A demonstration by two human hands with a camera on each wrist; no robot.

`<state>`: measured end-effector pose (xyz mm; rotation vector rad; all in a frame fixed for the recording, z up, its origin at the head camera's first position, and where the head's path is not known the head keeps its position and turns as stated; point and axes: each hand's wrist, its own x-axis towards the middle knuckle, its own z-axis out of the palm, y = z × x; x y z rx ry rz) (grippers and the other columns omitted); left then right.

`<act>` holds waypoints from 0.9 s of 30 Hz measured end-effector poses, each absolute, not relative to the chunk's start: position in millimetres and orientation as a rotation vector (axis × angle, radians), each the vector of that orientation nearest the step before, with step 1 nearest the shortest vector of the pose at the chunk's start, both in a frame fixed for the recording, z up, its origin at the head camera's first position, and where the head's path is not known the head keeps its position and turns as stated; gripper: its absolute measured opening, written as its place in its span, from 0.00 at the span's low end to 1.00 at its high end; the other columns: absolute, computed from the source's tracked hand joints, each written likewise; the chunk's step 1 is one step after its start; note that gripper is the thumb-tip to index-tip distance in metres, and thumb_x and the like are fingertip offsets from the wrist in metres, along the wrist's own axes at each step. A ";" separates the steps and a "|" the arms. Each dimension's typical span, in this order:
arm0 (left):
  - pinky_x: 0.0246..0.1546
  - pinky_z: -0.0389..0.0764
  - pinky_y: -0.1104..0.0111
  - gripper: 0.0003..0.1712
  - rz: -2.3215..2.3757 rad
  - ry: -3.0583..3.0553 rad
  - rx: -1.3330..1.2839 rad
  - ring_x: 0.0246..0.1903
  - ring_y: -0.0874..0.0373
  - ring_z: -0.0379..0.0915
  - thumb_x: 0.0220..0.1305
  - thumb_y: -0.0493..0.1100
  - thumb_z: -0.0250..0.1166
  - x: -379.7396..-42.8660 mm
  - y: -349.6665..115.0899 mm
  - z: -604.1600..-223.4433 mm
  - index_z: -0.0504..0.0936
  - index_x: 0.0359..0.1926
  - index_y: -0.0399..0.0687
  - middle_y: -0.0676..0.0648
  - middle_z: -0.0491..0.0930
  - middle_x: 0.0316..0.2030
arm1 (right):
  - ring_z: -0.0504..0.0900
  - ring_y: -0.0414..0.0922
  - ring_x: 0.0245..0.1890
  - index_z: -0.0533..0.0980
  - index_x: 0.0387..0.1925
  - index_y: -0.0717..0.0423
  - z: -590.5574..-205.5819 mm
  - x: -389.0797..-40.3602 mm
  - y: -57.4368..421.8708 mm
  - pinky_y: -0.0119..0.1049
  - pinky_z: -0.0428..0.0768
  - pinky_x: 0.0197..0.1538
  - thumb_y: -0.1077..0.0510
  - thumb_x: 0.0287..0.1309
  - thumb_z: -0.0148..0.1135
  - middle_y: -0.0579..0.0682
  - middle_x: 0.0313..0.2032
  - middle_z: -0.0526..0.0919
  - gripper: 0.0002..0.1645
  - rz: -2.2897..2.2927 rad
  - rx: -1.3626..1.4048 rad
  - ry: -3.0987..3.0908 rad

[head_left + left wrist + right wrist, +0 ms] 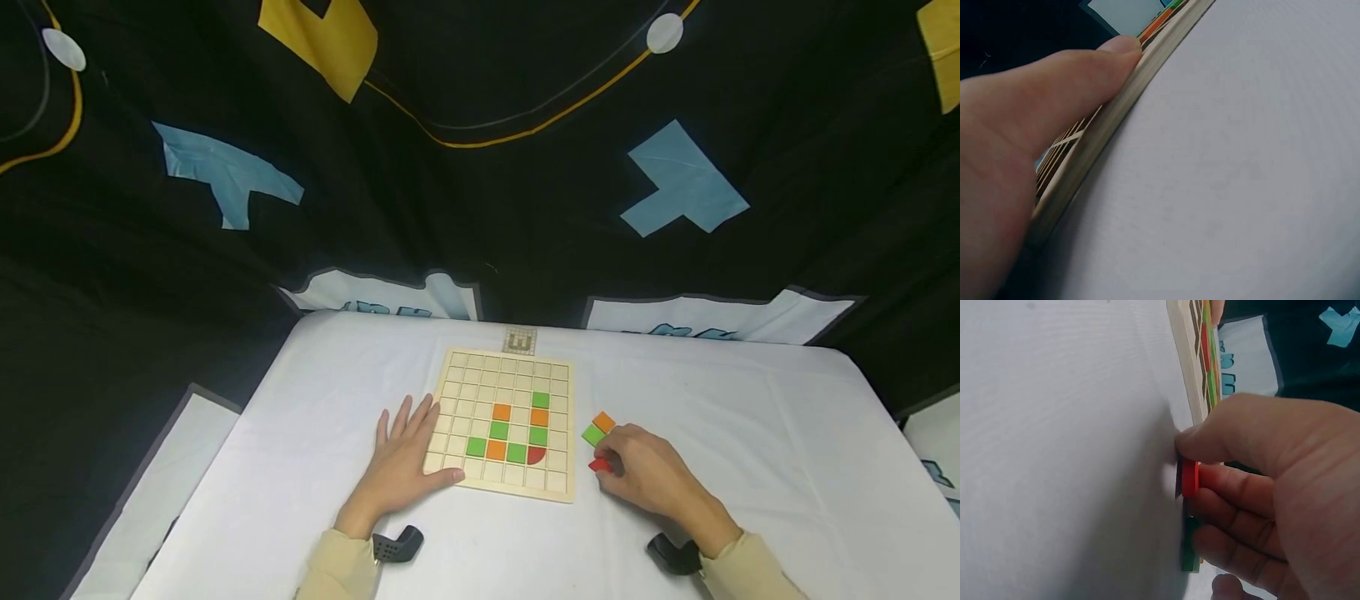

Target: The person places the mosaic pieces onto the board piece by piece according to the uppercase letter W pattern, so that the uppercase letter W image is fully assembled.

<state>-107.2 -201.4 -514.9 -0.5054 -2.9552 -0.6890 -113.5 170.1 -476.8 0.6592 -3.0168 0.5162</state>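
One left hand, fingers spreading apart, is lying along the left edge of the wooden grid board, its thumb reaching over the rim at the near corner; one right hand, near the board's right side, is clamping one red piece between thumb and fingers; that piece is sitting off the board, low over the white cloth, whether touching it remaining unclear. Two loose squares, one orange square and one green square, are lying just beside the right fingers; nine set pieces are occupying cells, namely five green tiles, three orange tiles and one red quarter-round. Handling notes, by judgement: the step in hand is apparently gripping the red piece; good work is keeping the pinch light and on its edges, thus leaving its flat faces free; the remaining fingers are best curling away from the green square, lest they be nudging it; the left hand is best pressing only the rim, thus steadying the board without disturbing any tile.
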 end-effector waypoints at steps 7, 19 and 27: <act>0.71 0.32 0.36 0.64 -0.697 -2.950 -0.500 0.77 0.35 0.36 0.54 0.76 0.64 -107.1 -202.1 -516.3 0.55 0.77 0.37 0.38 0.50 0.78 | 0.75 0.37 0.34 0.84 0.31 0.48 -477.4 -113.8 169.6 0.37 0.81 0.40 0.55 0.47 0.77 0.37 0.30 0.79 0.09 0.496 0.668 -3.024; 0.71 0.31 0.37 0.65 -0.692 -2.968 -0.494 0.77 0.37 0.35 0.54 0.76 0.63 -107.5 -202.3 -517.3 0.54 0.78 0.38 0.39 0.49 0.78 | 0.76 0.39 0.33 0.82 0.28 0.49 -478.4 -114.5 171.4 0.37 0.81 0.38 0.52 0.45 0.77 0.39 0.30 0.80 0.10 0.424 0.719 -2.983; 0.71 0.30 0.38 0.65 -0.712 -2.970 -0.497 0.77 0.37 0.34 0.53 0.76 0.64 -107.5 -202.1 -514.8 0.54 0.78 0.38 0.40 0.48 0.78 | 0.76 0.40 0.35 0.83 0.30 0.48 -473.5 -114.6 170.6 0.41 0.83 0.43 0.51 0.46 0.78 0.41 0.32 0.82 0.11 0.498 0.667 -2.983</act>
